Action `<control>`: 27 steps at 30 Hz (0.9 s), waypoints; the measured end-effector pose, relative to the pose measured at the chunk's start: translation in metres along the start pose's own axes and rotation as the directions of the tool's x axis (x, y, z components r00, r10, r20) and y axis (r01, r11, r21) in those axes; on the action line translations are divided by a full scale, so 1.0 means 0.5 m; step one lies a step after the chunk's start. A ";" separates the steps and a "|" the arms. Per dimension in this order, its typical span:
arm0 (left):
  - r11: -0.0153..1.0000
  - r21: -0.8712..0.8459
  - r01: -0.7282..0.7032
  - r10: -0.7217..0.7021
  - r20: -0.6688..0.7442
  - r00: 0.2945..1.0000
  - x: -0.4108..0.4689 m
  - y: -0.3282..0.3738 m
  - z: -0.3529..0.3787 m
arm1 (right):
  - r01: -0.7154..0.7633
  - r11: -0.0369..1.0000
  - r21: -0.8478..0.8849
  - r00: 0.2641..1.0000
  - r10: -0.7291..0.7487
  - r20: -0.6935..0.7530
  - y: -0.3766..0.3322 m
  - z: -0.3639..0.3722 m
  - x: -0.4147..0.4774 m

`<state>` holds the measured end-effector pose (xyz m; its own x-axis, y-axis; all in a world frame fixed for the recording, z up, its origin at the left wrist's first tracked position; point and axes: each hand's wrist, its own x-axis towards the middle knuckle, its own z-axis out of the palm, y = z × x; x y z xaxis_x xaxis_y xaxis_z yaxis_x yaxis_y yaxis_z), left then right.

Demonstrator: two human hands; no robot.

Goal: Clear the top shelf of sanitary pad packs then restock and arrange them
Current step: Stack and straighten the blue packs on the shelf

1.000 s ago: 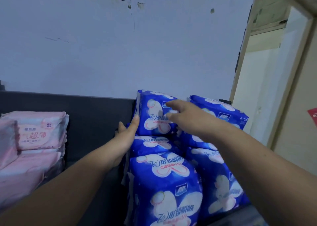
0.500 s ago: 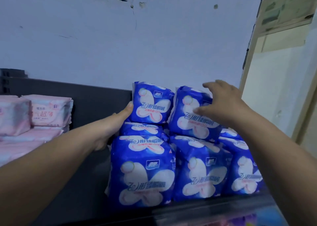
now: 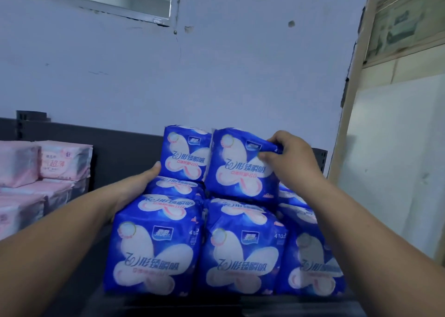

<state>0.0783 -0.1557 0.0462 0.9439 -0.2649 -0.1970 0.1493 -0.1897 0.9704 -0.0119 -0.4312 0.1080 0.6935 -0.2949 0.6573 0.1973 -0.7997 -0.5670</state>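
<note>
Nearest me, a front row of blue packs stands upright at the shelf edge, three across and touching, so I judge we are in the restocking and arranging stage, building a second tier. Just behind, my left hand lies against the left side of the stack, its thumb touching the upper-left pack. Its fingers are hidden behind the packs, so whether it grips or merely braces I cannot tell. My right hand pinches the top right corner of the upper-right pack, which sits slightly tilted on the lower packs, beside its neighbour. The next move calls for squaring that pack upright and flush without shoving the soft stack over. Further left, pink packs are piled against the dark back panel, below the pale wall.
</note>
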 end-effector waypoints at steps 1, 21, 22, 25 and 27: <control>1.000 0.022 -0.014 0.015 -0.026 1.000 -0.001 0.003 0.002 | 0.010 0.999 0.044 0.999 -0.008 -0.039 0.000 -0.017 0.012; -0.231 0.937 -0.260 0.535 0.346 0.770 0.066 0.218 0.348 | -0.145 0.989 -0.014 0.948 0.135 -0.288 0.206 -0.222 0.108; -0.272 0.929 -0.252 0.525 0.363 0.770 0.078 0.214 0.357 | -0.150 0.987 -0.056 0.949 0.128 -0.289 0.217 -0.224 0.107; -0.309 0.919 -0.244 0.514 0.378 0.770 0.112 0.192 0.381 | -0.170 0.973 -0.154 0.957 0.126 -0.261 0.246 -0.219 0.109; -0.314 0.921 -0.230 0.533 0.372 0.760 0.131 0.183 0.392 | -0.194 0.964 -0.181 0.961 0.150 -0.231 0.259 -0.205 0.113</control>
<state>0.0960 -0.3758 0.0946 0.6874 -0.6540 0.3160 -0.5355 -0.7502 -0.3879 -0.0184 -0.6051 0.1224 0.5361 -0.5240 0.6618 -0.0695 -0.8088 -0.5840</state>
